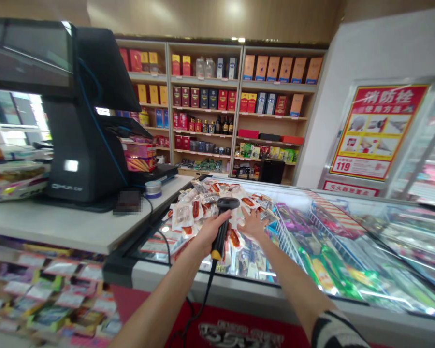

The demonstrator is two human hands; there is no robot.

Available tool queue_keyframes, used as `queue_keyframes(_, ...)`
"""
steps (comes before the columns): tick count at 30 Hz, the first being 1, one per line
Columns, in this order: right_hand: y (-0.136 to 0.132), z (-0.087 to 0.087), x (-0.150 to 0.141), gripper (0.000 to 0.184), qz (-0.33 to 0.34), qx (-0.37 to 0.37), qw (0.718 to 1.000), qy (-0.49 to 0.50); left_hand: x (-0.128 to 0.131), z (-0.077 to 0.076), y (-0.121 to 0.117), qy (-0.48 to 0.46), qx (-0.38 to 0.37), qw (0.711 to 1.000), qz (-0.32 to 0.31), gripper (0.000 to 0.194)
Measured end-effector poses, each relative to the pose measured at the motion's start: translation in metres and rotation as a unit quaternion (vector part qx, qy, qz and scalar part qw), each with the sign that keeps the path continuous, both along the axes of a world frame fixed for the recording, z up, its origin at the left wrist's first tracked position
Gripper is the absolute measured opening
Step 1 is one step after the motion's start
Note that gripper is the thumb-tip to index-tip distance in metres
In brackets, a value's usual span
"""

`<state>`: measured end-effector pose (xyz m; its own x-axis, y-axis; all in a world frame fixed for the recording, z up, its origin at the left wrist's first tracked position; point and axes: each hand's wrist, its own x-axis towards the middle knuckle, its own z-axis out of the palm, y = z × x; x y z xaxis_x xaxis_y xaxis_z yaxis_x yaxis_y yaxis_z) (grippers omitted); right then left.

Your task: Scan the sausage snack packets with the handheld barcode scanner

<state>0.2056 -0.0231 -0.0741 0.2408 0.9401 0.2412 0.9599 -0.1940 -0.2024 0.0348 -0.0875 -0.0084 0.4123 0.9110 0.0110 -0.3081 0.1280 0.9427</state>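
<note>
My left hand (210,233) is wrapped round the handle of a black barcode scanner (223,229), its head upward and its cable running down from a yellow-ringed base. Beneath and beyond it lies a pile of clear packets (183,214) with reddish-brown, sausage-like food inside, on the glass top of a chest freezer (159,270). My right hand (253,224) rests at the right side of the pile, fingers spread over the packets. No packet is visibly gripped in it.
To the left, a counter (83,232) carries a cash register (87,121) and a small round tin (152,189). The scanner cable (207,290) loops down the freezer's front. Frozen goods in wire baskets (290,241) lie under the glass at right. Shelves of boxes (206,99) stand behind.
</note>
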Motion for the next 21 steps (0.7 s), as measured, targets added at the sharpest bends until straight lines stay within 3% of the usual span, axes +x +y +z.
queue_keyframes(4, -0.009, 0.007, 0.013, 0.07, 0.049, 0.006, 0.998, 0.05, 0.013, -0.001, 0.002, 0.011, 0.019, 1.0, 0.021, 0.036)
queue_keyframes(7, -0.038, 0.009, 0.02, 0.057, 0.106, 0.1, 0.979, 0.142, 0.028, -0.003, 0.002, 0.011, 0.03, 0.999, 0.028, 0.038)
queue_keyframes(9, -0.061, 0.011, 0.02, 0.051, 0.154, 0.164, 0.938, 0.265, 0.043, -0.007, 0.001, 0.015, 0.028, 0.999, 0.037, 0.041)
queue_keyframes(11, -0.08, 0.014, 0.016, 0.049, 0.189, 0.171, 0.872, 0.417, 0.062, -0.014, -0.001, 0.01, 0.034, 0.998, 0.047, 0.047)
queue_keyframes(13, -0.092, 0.018, 0.012, 0.048, 0.19, 0.162, 0.806, 0.536, 0.083, -0.021, -0.005, -0.008, 0.073, 0.995, 0.06, 0.05)
queue_keyframes(15, -0.098, 0.02, 0.012, 0.046, 0.176, 0.181, 0.767, 0.59, 0.101, -0.029, -0.011, -0.021, 0.131, 0.987, 0.089, 0.047)
queue_keyframes(18, -0.102, 0.02, 0.018, 0.046, 0.136, 0.233, 0.757, 0.596, 0.115, -0.037, -0.02, -0.01, 0.189, 0.977, 0.094, 0.045)
queue_keyframes(21, -0.103, 0.015, 0.021, 0.049, 0.088, 0.259, 0.791, 0.547, 0.117, -0.041, -0.026, 0.019, 0.181, 0.982, 0.046, 0.045)
